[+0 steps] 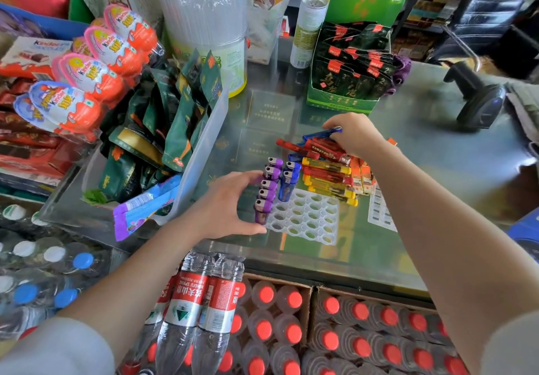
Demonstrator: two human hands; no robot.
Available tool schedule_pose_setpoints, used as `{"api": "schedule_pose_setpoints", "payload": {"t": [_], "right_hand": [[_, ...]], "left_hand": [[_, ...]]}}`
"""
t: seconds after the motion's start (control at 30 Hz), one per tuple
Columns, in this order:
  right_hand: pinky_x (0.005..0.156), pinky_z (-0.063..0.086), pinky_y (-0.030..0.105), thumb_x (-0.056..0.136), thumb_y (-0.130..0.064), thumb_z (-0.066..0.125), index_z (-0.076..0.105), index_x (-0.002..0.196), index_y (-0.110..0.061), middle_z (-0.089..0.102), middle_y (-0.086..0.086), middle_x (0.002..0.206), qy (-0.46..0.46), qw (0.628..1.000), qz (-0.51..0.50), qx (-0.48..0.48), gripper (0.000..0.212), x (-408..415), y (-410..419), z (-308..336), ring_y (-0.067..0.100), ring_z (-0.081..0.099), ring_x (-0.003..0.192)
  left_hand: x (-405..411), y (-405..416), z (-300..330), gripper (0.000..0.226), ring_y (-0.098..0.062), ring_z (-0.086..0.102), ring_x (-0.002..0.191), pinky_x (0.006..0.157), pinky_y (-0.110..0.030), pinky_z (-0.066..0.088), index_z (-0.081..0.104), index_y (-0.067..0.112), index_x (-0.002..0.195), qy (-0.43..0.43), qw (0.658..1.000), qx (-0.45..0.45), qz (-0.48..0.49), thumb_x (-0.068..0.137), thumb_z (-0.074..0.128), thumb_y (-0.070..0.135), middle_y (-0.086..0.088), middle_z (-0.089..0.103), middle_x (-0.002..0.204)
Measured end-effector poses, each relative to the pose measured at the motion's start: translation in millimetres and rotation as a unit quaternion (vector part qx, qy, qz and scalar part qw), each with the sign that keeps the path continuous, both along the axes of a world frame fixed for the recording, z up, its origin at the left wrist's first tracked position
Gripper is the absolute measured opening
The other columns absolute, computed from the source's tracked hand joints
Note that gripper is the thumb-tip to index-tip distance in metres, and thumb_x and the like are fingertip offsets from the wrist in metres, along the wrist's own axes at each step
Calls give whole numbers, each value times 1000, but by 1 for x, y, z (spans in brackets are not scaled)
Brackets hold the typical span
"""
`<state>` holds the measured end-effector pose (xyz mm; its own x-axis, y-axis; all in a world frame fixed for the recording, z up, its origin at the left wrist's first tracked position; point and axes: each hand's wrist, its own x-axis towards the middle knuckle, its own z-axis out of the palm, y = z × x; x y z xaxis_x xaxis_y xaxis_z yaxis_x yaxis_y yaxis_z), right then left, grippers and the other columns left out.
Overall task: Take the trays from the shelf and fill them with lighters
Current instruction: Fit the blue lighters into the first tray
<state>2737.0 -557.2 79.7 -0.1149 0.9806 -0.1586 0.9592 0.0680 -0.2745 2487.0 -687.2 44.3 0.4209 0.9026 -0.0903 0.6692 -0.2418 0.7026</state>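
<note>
The right hand (354, 134) pinches a blue lighter (322, 134) above the loose pile — the white tray (306, 217) lies toward the person, steadied by the spread left hand (230, 205).

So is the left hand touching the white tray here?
Touching. The head view shows the left hand with its thumb against the near-left corner of the white tray, fingers by the purple lighters.

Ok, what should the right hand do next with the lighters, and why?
Probably lift one lighter from the pile and stand it in the tray, behind the two blue ones. The right hand already grips loose lighters, most slots are empty, and the left hand steadies the tray.
</note>
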Motion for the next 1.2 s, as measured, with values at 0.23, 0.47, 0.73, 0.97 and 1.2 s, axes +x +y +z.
{"api": "schedule_pose_setpoints", "payload": {"t": [0.23,0.47,0.73,0.97,1.2], "right_hand": [[80,51,42,93,-14,47,61,115,-16,53,13,119,-99,994,47,2,27,-6,7,-6,32,54,103],[65,45,36,91,-22,53,54,106,-18,56,6,108,-45,995,-5,93,16,-5,-12,-6,26,55,91],[73,39,29,86,-18,61,60,102,-12,59,-3,90,211,961,6,180,17,-2,-101,12,20,52,88],[70,44,6,80,-7,67,67,105,-14,59,-12,88,324,942,-6,87,26,-11,-160,-5,-3,56,76],[60,43,5,79,-7,69,57,100,-10,57,-12,74,305,946,8,110,25,-40,-178,-1,-8,54,62]], "left_hand": [[-1,3,-3,80,-5,42,115,101,-35,33,38,45,124,-25,1000,-10,-4,52,72,54,27,45,111],[-2,2,-2,88,-5,40,117,102,-33,32,37,41,129,-22,1000,-17,2,49,72,56,22,45,113],[1,-12,-3,91,-10,37,121,103,-31,30,38,30,133,0,1000,-5,23,55,84,40,13,41,118],[3,-32,-1,92,-8,36,114,94,-25,29,43,23,131,-11,998,16,64,51,87,36,12,40,113],[0,-40,-4,93,-10,44,112,94,-29,36,48,22,125,-28,996,17,85,44,87,44,8,52,119]]}}
